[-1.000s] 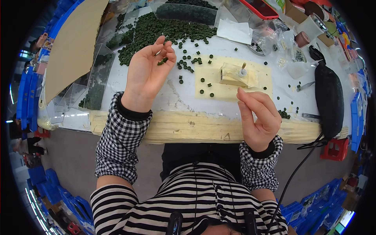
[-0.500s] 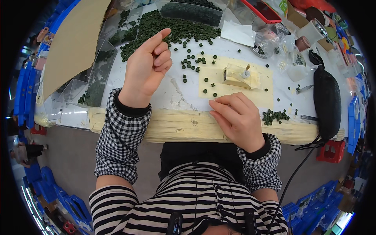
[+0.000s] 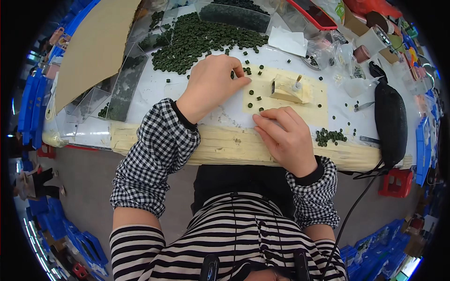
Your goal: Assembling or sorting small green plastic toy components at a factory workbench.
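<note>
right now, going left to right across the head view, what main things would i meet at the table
Brown cardboard sheet → left hand → right hand → small cluster of dark green pieces → black pouch.

Left hand [image 3: 209, 84] with palm hidden, brown cardboard [image 3: 89, 56] cut off above, distant person [image 3: 41, 184] blurred
</note>
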Tool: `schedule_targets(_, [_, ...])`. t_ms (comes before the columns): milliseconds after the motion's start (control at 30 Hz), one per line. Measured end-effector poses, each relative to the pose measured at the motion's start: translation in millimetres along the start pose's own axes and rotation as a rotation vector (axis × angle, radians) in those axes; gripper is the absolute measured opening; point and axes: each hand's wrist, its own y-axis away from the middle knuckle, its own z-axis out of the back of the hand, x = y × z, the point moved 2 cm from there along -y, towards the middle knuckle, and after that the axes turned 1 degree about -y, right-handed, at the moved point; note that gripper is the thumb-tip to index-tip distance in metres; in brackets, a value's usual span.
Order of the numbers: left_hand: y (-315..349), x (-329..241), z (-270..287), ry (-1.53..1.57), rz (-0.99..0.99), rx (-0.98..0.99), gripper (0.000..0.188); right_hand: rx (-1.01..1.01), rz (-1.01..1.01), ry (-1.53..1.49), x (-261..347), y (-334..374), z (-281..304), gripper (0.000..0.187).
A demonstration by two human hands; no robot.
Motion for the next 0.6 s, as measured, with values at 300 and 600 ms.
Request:
schedule_targets(300, [-6.4,2.1,12.4,0.426,0.152,-0.104,0.019,0.097,-0.031,0.041,12.7,-2.6,-7.1,0.032])
schedule_targets(600, [-8.1,53.3,31.9,1.781,0.529,-0.309,0.015,0.324,0.024,0.219,11.1,-41.4,-30.9,0.05])
